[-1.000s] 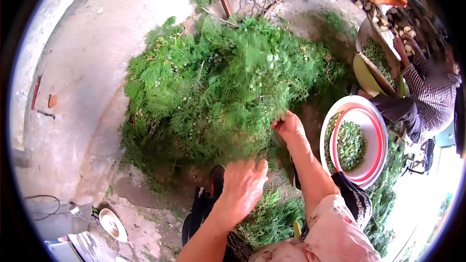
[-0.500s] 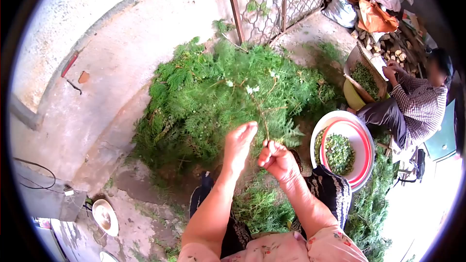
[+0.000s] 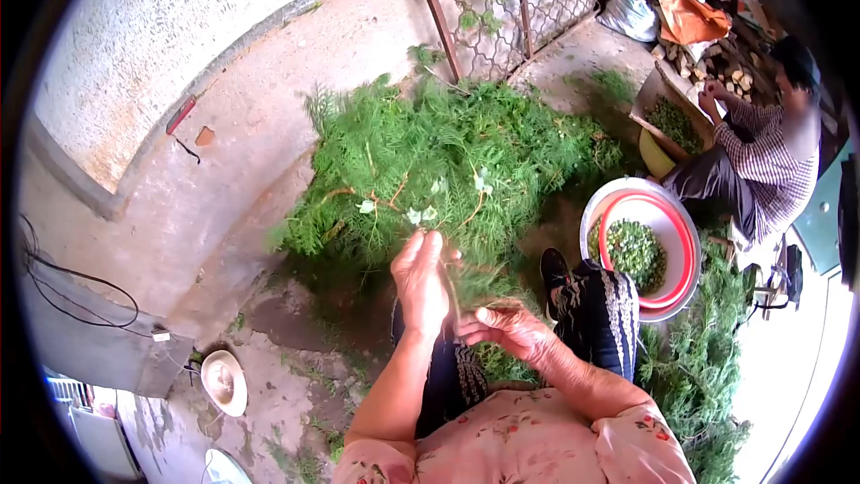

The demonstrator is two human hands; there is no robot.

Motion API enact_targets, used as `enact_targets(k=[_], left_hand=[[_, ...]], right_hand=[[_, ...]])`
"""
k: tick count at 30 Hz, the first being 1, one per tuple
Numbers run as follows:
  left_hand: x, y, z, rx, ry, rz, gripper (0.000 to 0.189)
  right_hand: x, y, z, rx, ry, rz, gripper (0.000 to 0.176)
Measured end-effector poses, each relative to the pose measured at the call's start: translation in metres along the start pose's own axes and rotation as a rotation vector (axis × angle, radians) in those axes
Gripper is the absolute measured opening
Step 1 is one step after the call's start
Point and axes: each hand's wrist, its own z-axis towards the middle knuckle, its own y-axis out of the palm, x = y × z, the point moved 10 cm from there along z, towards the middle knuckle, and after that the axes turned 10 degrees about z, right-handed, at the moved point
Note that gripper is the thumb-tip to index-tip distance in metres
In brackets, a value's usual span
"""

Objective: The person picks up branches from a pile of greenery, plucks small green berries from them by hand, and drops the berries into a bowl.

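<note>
A leafy conifer branch [image 3: 383,202] with several pale green cones stands out over the pile in front of me. My left hand [image 3: 419,287] is closed about its stem just below the cones, fingers pressed together. Lower down and to the right, my right hand [image 3: 506,327] pinches the stem's near end, where the greenery is smeared by motion. Beyond both hands lies a large heap of cut conifer branches [image 3: 484,130]. To the right stands a large white basin holding a red-rimmed bowl [image 3: 688,260], with green cones [image 3: 634,255] inside it.
A seated person [image 3: 761,157] in a checked shirt works at the right beside a box of green cones [image 3: 672,125]. Bags [image 3: 690,13] and firewood lie behind. A metal lattice [image 3: 479,9] stands at the back. A straw hat [image 3: 224,383] and cables [image 3: 81,291] are at left.
The branch has come nearer and leftward, its cones now lower in view. My left hand has closed on the stem, and my right hand has moved down toward my lap.
</note>
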Motion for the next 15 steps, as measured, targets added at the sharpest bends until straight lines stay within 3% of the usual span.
enact_targets(k=[2, 4, 8, 10, 12, 14, 15], left_hand=[[0.015, -0.003, -0.017, 0.011, 0.04, 0.055, 0.005], [0.02, -0.008, -0.031, 0.009, 0.043, 0.105, 0.005], [0.018, -0.006, -0.063, -0.059, 0.052, 0.182, 0.007], [0.008, -0.004, -0.078, -0.086, -0.002, 0.27, 0.006], [-0.003, -0.003, -0.093, -0.1, -0.042, 0.378, 0.005], [-0.003, 0.008, -0.105, -0.171, -0.004, 0.506, 0.012], [-0.001, 0.016, -0.111, -0.231, 0.033, 0.572, 0.015]], right_hand=[[-0.012, -0.025, -0.014, 0.01, -0.157, -0.231, 0.028], [-0.051, -0.047, -0.037, 0.356, -0.522, -0.393, 0.018], [-0.11, 0.021, -0.097, 0.332, -0.807, -0.539, 0.01], [-0.119, 0.065, -0.108, 0.198, -1.023, -0.908, 0.017], [-0.114, 0.092, -0.108, 0.185, -1.103, -1.119, 0.028], [-0.103, 0.098, -0.098, 0.217, -1.001, -1.212, 0.038], [-0.097, 0.098, -0.095, 0.186, -1.056, -1.241, 0.044]])
